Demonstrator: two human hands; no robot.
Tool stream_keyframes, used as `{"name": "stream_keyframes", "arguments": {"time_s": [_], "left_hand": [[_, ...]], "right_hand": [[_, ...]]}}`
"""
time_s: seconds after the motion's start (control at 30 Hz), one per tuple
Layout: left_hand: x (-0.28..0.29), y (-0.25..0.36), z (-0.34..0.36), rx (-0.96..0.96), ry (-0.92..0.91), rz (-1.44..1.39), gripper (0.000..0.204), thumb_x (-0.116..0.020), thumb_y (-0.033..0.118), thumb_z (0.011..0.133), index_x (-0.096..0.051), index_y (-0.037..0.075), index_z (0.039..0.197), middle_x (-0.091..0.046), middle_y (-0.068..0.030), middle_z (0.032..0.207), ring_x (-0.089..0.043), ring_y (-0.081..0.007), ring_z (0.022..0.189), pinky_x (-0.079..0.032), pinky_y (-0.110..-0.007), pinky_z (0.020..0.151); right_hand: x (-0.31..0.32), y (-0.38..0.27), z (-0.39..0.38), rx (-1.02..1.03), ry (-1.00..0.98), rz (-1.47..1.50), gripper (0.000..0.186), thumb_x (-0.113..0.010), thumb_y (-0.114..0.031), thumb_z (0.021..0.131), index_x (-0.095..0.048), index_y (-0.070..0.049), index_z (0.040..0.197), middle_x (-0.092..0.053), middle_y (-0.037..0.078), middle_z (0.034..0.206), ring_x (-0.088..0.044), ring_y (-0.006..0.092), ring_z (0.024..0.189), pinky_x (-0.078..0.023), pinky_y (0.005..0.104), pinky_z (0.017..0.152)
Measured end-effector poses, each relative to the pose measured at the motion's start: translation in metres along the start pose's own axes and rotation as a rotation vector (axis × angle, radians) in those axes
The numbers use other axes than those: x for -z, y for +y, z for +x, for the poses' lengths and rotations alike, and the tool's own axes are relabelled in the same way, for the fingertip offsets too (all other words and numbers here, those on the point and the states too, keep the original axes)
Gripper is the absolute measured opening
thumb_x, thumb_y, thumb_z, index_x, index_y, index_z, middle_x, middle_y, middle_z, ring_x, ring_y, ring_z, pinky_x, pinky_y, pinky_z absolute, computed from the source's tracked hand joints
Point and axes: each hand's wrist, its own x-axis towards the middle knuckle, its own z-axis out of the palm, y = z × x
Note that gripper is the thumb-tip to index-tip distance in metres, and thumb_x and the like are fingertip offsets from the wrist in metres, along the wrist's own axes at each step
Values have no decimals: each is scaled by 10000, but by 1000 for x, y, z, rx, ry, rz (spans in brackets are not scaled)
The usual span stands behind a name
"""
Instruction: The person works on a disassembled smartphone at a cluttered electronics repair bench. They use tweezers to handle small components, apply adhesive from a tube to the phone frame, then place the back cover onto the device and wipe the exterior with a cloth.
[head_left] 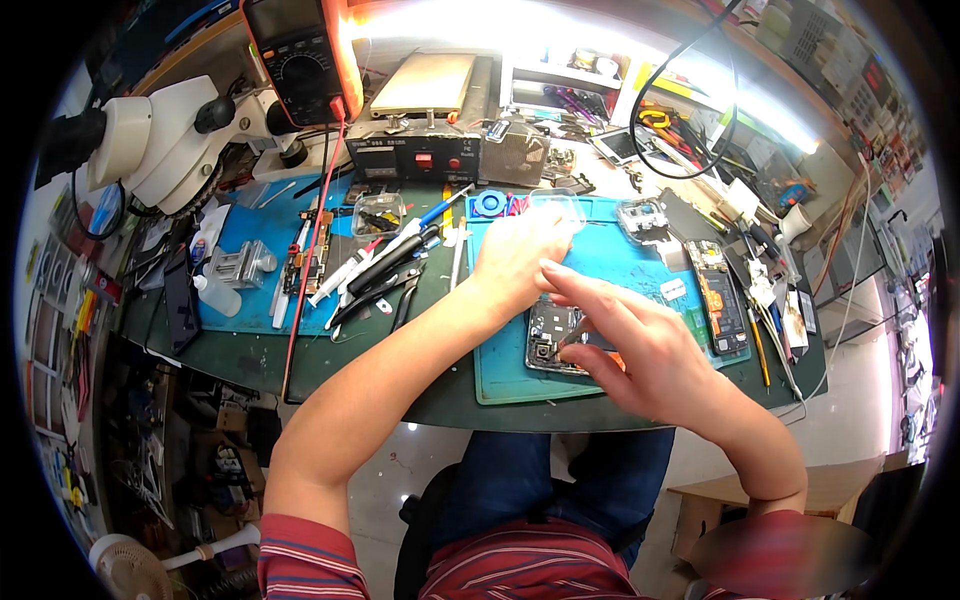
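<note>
Phone (546,326) on mat (500,372), long axis left-right, camera end leftward. My right hand (638,345) is half-curled over it, left hand (520,255) at a tub (574,205); can't tell either grip.

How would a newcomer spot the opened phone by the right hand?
On the green workbench, find the blue mat below the hands. Near its front edge lies the opened phone, partly behind the right hand. Unlike the other opened phone at the mat's right edge, it is partly covered.
</note>
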Motion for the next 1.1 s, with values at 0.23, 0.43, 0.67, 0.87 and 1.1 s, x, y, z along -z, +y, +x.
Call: {"name": "stream_keyframes", "arguments": {"time_s": [0.23, 0.43, 0.67, 0.87, 1.1], "left_hand": [[5, -3, -2, -7, -18, -18, 116, -678, 205, 931, -670, 90, 916, -625, -82, 898, -680, -295, 797, -549, -417, 652], [16, 4, -5, 24, -97, -2, 117, -641, 170, 907, -643, 60, 947, -658, -113, 948, -683, -287, 927, -559, -411, 751], [68, 10, -19, 318, -170, -502, 130, -704, 2, 873, -634, -10, 983, -695, -135, 933, -699, -263, 849, -558, -376, 762], [89, 7, -45, 565, -237, -885, 166, -739, 3, 943, -680, -1, 1099, -761, -66, 1003, -737, -126, 908, -597, -285, 836], [103, 19, -69, 622, -399, -950, 299, -756, -15, 924, -661, 17, 1206, -742, -60, 1015, -715, -105, 921, -586, -261, 842]], "right_hand": [[-3, 3, 4, 18, 71, -22, 716, -790, -60, 889, -496, -79, 1541, -700, 168, 1181, -733, 248, 862, -596, 371, 758], [-6, 5, 3, 17, 117, -85, 647, -778, -98, 913, -531, -102, 1511, -738, 118, 1025, -736, 252, 836, -591, 359, 740], [-6, 9, 0, -5, 88, -110, 627, -750, -63, 915, -540, -126, 1502, -752, 90, 947, -744, 267, 820, -594, 362, 719], [-4, 7, 0, -29, 60, -78, 655, -694, -38, 934, -490, -157, 1545, -764, 94, 995, -754, 282, 830, -598, 371, 704], [-12, 13, -2, 1, 79, -67, 615, -663, -96, 961, -468, -122, 1543, -758, 141, 918, -750, 338, 757, -590, 412, 609]]}}
